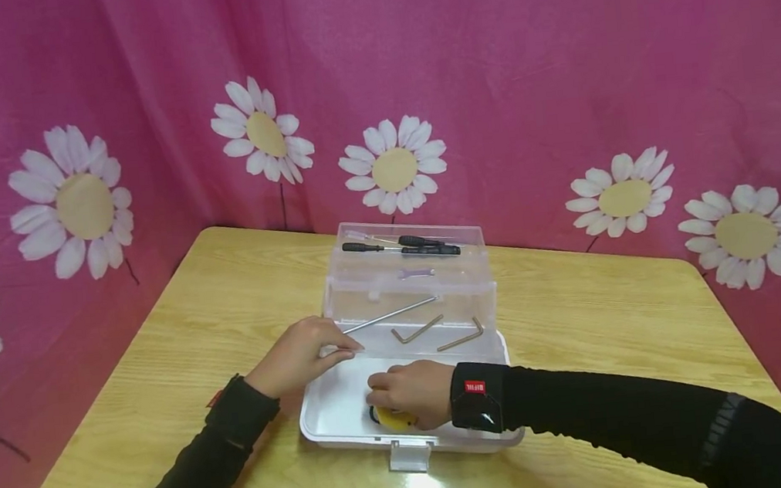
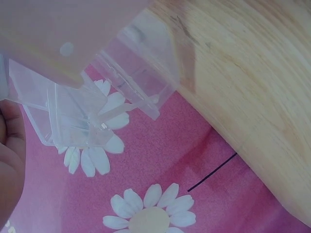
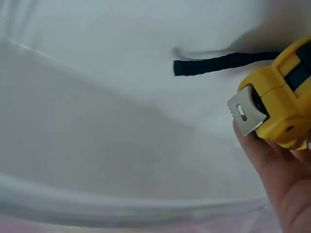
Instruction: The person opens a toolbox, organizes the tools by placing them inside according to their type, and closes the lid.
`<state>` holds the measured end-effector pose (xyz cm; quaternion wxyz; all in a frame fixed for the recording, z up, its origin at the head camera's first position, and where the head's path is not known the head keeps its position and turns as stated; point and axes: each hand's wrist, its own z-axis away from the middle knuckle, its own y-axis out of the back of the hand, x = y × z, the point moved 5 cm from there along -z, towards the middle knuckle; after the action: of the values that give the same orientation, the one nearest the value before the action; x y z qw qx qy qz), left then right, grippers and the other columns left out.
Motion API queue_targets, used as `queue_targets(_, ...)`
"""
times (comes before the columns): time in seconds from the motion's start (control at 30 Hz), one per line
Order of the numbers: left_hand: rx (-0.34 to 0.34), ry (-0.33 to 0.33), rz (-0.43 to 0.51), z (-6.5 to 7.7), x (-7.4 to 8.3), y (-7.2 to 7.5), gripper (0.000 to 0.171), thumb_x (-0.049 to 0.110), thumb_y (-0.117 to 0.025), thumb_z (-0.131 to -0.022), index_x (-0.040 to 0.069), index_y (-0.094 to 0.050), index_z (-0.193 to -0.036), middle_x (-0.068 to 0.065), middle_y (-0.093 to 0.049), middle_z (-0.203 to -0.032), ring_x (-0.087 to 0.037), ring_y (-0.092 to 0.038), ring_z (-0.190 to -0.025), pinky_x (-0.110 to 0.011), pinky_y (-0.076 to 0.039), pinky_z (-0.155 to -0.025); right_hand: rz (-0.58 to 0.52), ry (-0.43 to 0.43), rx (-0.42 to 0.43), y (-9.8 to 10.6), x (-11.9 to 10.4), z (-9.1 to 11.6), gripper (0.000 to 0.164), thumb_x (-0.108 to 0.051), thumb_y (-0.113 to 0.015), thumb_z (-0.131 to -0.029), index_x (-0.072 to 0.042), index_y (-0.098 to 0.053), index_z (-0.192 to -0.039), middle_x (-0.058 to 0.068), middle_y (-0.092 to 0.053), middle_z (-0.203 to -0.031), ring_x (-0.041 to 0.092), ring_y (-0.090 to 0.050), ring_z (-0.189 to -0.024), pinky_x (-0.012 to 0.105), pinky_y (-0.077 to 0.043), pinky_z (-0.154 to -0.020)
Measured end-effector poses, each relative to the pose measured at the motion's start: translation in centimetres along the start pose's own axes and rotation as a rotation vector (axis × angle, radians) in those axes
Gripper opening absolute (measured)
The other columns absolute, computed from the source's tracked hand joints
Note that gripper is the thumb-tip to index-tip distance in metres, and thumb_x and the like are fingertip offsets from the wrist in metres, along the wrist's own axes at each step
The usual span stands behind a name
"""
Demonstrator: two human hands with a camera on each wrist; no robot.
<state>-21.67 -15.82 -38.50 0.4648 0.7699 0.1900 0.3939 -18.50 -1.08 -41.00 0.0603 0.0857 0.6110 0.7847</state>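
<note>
A white toolbox (image 1: pixel 316 412) stands with its clear, stepped trays (image 1: pixel 423 297) folded out toward the back. Inside the box bottom, my right hand (image 1: pixel 417 393) grips a yellow tape measure (image 3: pixel 272 97). Its metal end hook faces the fingertips in the right wrist view, and a black strap (image 3: pixel 214 64) trails from it. With thumb and fingers my left hand (image 1: pixel 302 354) pinches the left front edge of the lowest clear tray. Two hex keys (image 1: pixel 468 336) and a long metal rod (image 1: pixel 390 314) lie in that tray.
Several black-handled screwdrivers (image 1: pixel 426 247) lie in the top tray, with a small purple wrench (image 1: pixel 417 273) below them. A latch (image 1: pixel 409 457) sticks out from the box front. The wooden table (image 1: pixel 613 317) meets a pink daisy-print curtain (image 1: pixel 487 73) behind.
</note>
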Motion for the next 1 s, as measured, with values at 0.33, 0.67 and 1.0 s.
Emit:
queue_targets(0.33, 0.0, 0.0, 0.0, -0.1, 0.0, -0.1, 0.013, 0.019, -0.072, -0.081, 0.016, -0.077, -0.094, 0.008, -0.072, -0.082, -0.002, -0.054, -0.07, -0.022, -0.042, -0.067, -0.001, -0.033, -0.005, -0.3, 0.3, -1.1, 0.053, -0.017, -0.08, -0.071, -0.016, -0.055, -0.118, -0.001, -0.056, -0.112, 0.012, -0.06, -0.092, 0.023, -0.053, -0.076)
queue_targets(0.67, -0.012, 0.024, -0.006, -0.2, 0.0, -0.1, 0.014, 0.019, -0.072, -0.082, 0.016, -0.077, -0.094, 0.008, -0.072, -0.082, -0.002, -0.055, -0.071, -0.022, -0.042, -0.066, -0.036, -0.052, -0.046, -0.6, 0.5, -1.4, 0.053, -0.019, -0.081, -0.072, -0.016, -0.054, -0.117, -0.001, -0.056, -0.112, 0.012, -0.06, -0.094, 0.022, -0.052, -0.081)
queue_targets(1.0, -0.026, 0.058, 0.005, -0.1, -0.1, -0.1, 0.015, 0.019, -0.073, -0.081, 0.017, -0.077, -0.095, 0.008, -0.071, -0.081, -0.002, -0.053, -0.07, -0.021, -0.042, -0.065, -0.066, -0.055, -0.065, -1.1, 0.7, -1.5, 0.055, -0.02, -0.081, -0.073, -0.016, -0.052, -0.12, 0.0, -0.055, -0.117, 0.013, -0.059, -0.095, 0.023, -0.052, -0.082)
